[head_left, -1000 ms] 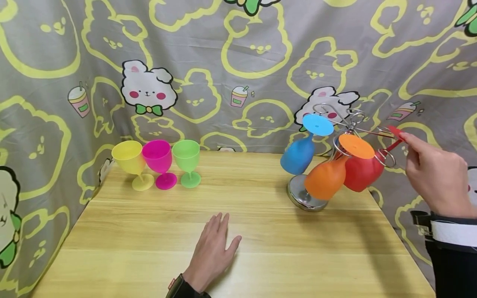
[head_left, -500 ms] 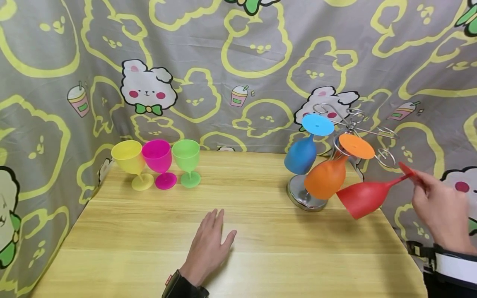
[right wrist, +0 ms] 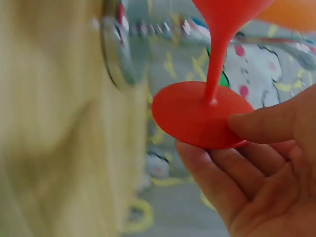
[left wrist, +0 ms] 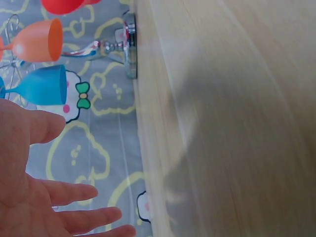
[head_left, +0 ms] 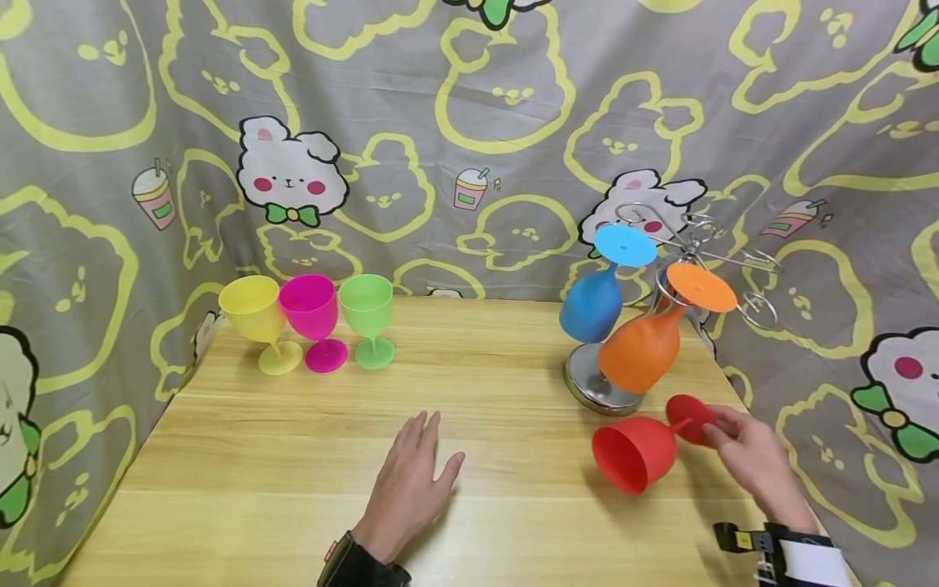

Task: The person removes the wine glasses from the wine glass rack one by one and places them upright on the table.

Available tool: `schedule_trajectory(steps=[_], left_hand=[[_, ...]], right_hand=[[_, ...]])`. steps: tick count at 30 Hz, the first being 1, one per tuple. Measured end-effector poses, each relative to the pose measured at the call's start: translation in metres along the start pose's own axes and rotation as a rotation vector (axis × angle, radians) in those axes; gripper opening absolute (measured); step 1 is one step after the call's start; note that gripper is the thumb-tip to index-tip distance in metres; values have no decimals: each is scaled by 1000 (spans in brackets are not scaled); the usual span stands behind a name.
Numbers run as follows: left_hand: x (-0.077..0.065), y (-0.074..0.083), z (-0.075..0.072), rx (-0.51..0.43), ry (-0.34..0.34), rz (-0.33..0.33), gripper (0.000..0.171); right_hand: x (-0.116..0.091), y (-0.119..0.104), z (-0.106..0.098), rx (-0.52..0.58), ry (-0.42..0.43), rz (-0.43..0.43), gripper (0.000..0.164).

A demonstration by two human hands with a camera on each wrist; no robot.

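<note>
Your right hand [head_left: 756, 456] pinches the red goblet [head_left: 637, 450] by the edge of its foot, with the thumb on the face the stem grows from and the other fingers on the underside. Everything beyond the foot reaches away from those fingers: stem, then bowl, out to your left and slightly toward you.

That looks like the relation to mind. You hold the goblet at the very end of its long axis, so a small turn of your wrist should swing the bowl widely. The axis runs mostly sideways, with the goblet tipped over rather than upright. Its mouth points left and toward you; its foot is the right-hand end. The left wrist view shows it held above the bench [head_left: 293, 465], and the head view puts it just on your side of the metal rack [head_left: 587, 383].

Beyond the bowl, on the rack, the orange goblet [head_left: 640, 355] is nearest, hanging mouth downward, with the blue goblet [head_left: 592, 303] farther back.

Your left hand [head_left: 411, 485] is well apart to the left, its fingers extended and holding nothing; your right is clearly the nearer. Past it, toward the back left, stand the green goblet [head_left: 366, 307], magenta goblet [head_left: 311, 308] and yellow goblet [head_left: 253, 310], all upright.
</note>
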State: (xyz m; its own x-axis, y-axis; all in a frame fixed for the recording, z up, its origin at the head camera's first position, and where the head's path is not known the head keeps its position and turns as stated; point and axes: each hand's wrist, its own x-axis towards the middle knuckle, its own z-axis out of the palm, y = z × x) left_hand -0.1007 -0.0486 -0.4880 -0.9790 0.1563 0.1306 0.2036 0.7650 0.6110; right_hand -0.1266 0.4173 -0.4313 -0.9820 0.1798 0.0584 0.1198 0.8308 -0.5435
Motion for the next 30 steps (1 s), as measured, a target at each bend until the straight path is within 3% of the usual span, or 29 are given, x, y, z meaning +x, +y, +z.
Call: schedule_trajectory(steps=[4, 13, 20, 24, 30], left_hand=[[0, 0, 0, -7, 0, -7, 72], [1, 2, -1, -30, -10, -12, 71], [5, 4, 0, -94, -3, -3, 69], [8, 5, 0, -163, 45, 22, 66], [13, 12, -3, -315, 110, 74, 60]], right_hand=[[-2, -11, 22, 182, -168, 55, 42], [-7, -51, 73, 608, -383, 126, 51], [-12, -94, 104, 889, -504, 162, 51], [-14, -116, 121, 1060, -568, 133, 50], [-22, -146, 146, 1281, -618, 166, 50]])
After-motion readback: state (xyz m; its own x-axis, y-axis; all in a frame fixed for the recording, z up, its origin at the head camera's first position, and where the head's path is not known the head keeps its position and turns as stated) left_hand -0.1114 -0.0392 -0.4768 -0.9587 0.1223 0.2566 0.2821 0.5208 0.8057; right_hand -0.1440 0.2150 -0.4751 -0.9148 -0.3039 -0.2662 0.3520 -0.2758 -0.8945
